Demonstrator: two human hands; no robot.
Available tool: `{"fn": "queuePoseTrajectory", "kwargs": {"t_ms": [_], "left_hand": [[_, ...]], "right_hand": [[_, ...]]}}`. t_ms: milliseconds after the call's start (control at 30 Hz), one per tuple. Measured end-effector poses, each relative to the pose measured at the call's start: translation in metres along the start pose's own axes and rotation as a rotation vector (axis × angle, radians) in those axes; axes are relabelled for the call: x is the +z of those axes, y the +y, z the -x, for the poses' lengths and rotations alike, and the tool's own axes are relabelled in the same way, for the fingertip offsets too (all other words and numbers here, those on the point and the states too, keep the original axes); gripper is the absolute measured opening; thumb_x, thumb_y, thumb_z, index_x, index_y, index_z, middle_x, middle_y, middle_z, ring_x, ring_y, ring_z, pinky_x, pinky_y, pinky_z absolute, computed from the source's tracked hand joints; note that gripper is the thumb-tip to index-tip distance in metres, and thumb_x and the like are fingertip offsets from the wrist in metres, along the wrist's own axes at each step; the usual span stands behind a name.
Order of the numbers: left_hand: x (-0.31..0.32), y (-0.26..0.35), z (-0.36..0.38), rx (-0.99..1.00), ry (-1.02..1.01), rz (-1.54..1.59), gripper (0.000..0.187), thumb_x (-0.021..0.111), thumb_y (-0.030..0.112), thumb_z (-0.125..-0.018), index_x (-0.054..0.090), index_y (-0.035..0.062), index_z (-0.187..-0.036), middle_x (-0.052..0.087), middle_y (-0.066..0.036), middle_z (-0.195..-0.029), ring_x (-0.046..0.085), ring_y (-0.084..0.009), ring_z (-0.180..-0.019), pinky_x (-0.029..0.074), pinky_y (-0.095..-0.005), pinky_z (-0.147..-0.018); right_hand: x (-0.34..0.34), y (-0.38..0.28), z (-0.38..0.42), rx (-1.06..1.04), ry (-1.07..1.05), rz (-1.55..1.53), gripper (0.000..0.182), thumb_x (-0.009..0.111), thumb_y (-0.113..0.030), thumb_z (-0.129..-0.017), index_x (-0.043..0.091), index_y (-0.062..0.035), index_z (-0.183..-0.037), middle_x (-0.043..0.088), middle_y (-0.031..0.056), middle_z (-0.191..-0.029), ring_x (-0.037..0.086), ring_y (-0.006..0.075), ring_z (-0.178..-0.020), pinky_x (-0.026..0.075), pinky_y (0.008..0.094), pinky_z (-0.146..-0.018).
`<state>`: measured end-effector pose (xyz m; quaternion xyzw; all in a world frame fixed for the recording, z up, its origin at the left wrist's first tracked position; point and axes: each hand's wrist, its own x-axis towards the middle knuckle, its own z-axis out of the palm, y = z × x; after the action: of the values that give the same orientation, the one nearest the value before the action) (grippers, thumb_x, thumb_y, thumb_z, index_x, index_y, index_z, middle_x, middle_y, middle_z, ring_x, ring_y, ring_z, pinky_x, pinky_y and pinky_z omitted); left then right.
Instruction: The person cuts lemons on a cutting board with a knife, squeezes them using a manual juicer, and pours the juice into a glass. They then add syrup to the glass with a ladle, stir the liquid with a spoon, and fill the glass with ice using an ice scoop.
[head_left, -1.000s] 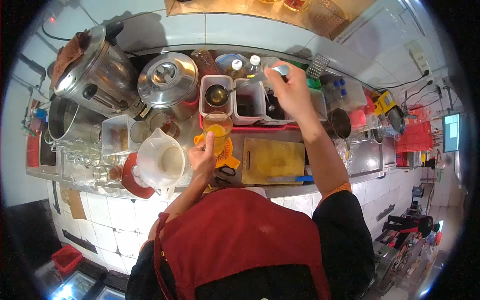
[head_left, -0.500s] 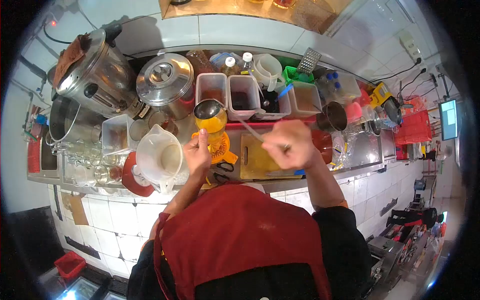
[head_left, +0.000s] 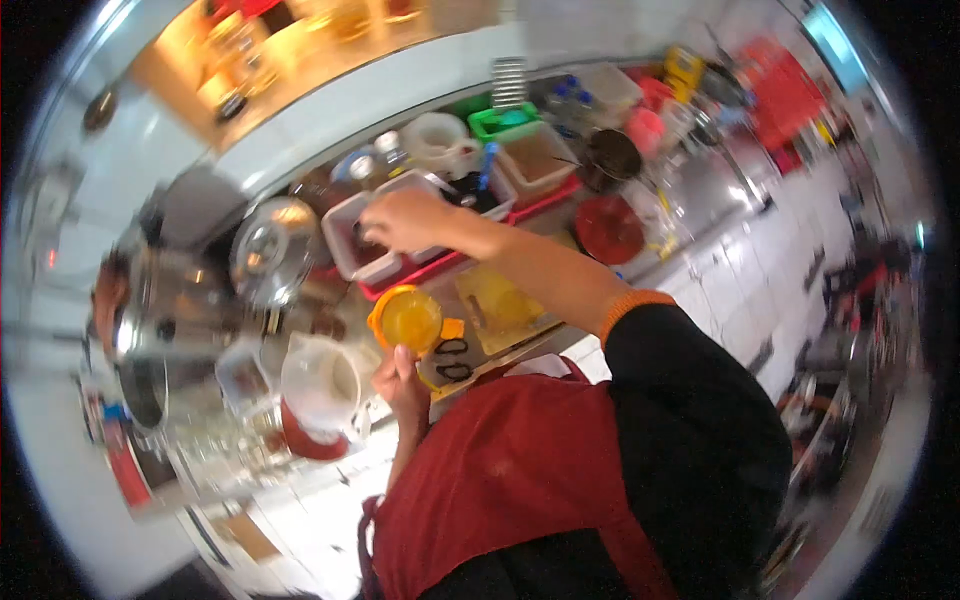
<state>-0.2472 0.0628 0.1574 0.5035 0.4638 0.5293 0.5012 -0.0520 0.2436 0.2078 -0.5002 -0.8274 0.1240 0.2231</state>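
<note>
My left hand [head_left: 402,378], thumb upright, is closed on a clear cup of yellow-orange liquid [head_left: 412,322]. The cup is in front of an orange citrus juicer [head_left: 453,328], which is partly hidden. Farther forward, my right hand [head_left: 408,218] reaches over the clear plastic containers [head_left: 345,225], fingers bent downward. Something dark shows below its fingertips, but blur hides what they grip. Black-handled scissors [head_left: 452,358] lie right of my left hand. To its left stands a white plastic pitcher [head_left: 320,385].
A yellow cutting board [head_left: 505,305] lies under my right forearm. Lidded metal pots [head_left: 272,250] stand at left, with glassware [head_left: 215,445] nearer the edge. A green basket [head_left: 500,120], a dark pot [head_left: 610,160] and a red lid-like disc [head_left: 608,228] are at right.
The view has turned and blurred. My right hand has moved forward and left, from beside the cup to above the containers. The ladle is no longer visible over the cup; my left hand keeps the cup.
</note>
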Motion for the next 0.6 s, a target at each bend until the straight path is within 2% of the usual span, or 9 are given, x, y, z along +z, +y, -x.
{"fn": "queuePoseTrajectory", "kwargs": {"t_ms": [67, 133, 167, 267, 333, 400, 433, 500, 600], "left_hand": [[0.012, 0.005, 0.008, -0.066, -0.05, -0.019, 0.041, 0.053, 0.027, -0.096, 0.055, -0.0023, -0.067, 0.048, 0.001, -0.063, 0.041, -0.0088, -0.06, 0.032, -0.0271, -0.055], [0.024, 0.005, 0.009, -0.134, -0.066, -0.046, 0.043, 0.051, 0.024, -0.096, 0.05, -0.0022, -0.063, 0.044, 0.001, -0.058, 0.039, -0.0094, -0.058, 0.03, -0.0285, -0.053], [0.03, 0.0, 0.009, -0.099, -0.136, -0.002, 0.042, 0.051, 0.024, -0.096, 0.05, -0.0011, -0.062, 0.042, 0.001, -0.057, 0.038, -0.0096, -0.057, 0.028, -0.0283, -0.053], [0.057, -0.016, 0.004, -0.064, -0.287, 0.014, 0.042, 0.052, 0.022, -0.095, 0.047, 0.0008, -0.058, 0.04, 0.001, -0.055, 0.035, -0.011, -0.055, 0.027, -0.0293, -0.053], [0.091, -0.013, -0.003, 0.064, -0.517, -0.059, 0.043, 0.053, 0.021, -0.094, 0.044, 0.0008, -0.058, 0.039, -0.001, -0.054, 0.035, -0.0122, -0.056, 0.028, -0.031, -0.055], [0.129, -0.013, -0.007, 0.075, -0.632, -0.041, 0.043, 0.054, 0.021, -0.094, 0.044, -0.0015, -0.059, 0.043, -0.003, -0.055, 0.04, -0.0131, -0.06, 0.032, -0.0316, -0.059], [0.154, -0.006, -0.006, 0.035, -0.74, -0.057, 0.042, 0.054, 0.021, -0.094, 0.045, -0.0028, -0.06, 0.045, -0.005, -0.057, 0.042, -0.0133, -0.061, 0.034, -0.0313, -0.06], [0.214, 0.006, 0.002, 0.017, -0.889, -0.021, 0.04, 0.055, 0.021, -0.094, 0.05, -0.0056, -0.064, 0.051, -0.006, -0.062, 0.046, -0.0147, -0.064, 0.037, -0.0312, -0.064], [0.3, 0.006, 0.019, 0.012, -1.115, 0.052, 0.038, 0.056, 0.021, -0.093, 0.056, -0.0072, -0.068, 0.056, -0.008, -0.068, 0.052, -0.0169, -0.069, 0.042, -0.0319, -0.069]], "right_hand": [[-0.014, 0.004, 0.019, -0.032, 0.08, -0.126, 0.026, 0.064, -0.032, -0.082, 0.063, -0.0072, -0.089, 0.066, 0.0152, -0.08, 0.064, 0.0366, -0.076, 0.05, 0.0484, -0.067], [-0.064, -0.004, 0.053, 0.084, -0.008, -0.221, 0.025, 0.065, -0.027, -0.084, 0.063, -0.007, -0.099, 0.066, 0.011, -0.086, 0.065, 0.0278, -0.079, 0.051, 0.0404, -0.07], [-0.073, 0.006, 0.075, 0.12, 0.02, -0.218, 0.025, 0.065, -0.027, -0.084, 0.063, -0.007, -0.099, 0.066, 0.011, -0.086, 0.065, 0.0278, -0.079, 0.051, 0.0404, -0.07], [-0.101, 0.037, 0.156, 0.313, 0.14, -0.505, 0.025, 0.062, -0.026, -0.09, 0.062, -0.0073, -0.106, 0.066, 0.0086, -0.091, 0.062, 0.017, -0.081, 0.05, 0.0324, -0.072], [-0.103, 0.059, 0.216, 0.365, 0.267, -0.541, 0.025, 0.059, -0.025, -0.092, 0.062, -0.0068, -0.108, 0.065, 0.0075, -0.092, 0.061, 0.0148, -0.082, 0.049, 0.0306, -0.073], [-0.09, 0.08, 0.265, 0.516, 0.397, -0.893, 0.025, 0.055, -0.024, -0.095, 0.061, -0.0055, -0.111, 0.065, 0.0056, -0.097, 0.06, 0.0135, -0.085, 0.048, 0.0287, -0.074], [-0.097, 0.082, 0.282, 0.523, 0.433, -0.891, 0.025, 0.055, -0.024, -0.095, 0.061, -0.0055, -0.111, 0.065, 0.0056, -0.097, 0.06, 0.0135, -0.085, 0.048, 0.0287, -0.074], [-0.112, 0.089, 0.317, 0.786, 0.487, -1.311, 0.026, 0.053, -0.026, -0.097, 0.061, -0.0044, -0.111, 0.064, 0.003, -0.098, 0.059, 0.012, -0.086, 0.048, 0.0269, -0.072], [-0.104, 0.124, 0.363, 0.642, 0.527, -1.046, 0.028, 0.051, -0.029, -0.097, 0.061, -0.0055, -0.109, 0.064, 0.0022, -0.096, 0.059, 0.0097, -0.085, 0.048, 0.0269, -0.072]]}}
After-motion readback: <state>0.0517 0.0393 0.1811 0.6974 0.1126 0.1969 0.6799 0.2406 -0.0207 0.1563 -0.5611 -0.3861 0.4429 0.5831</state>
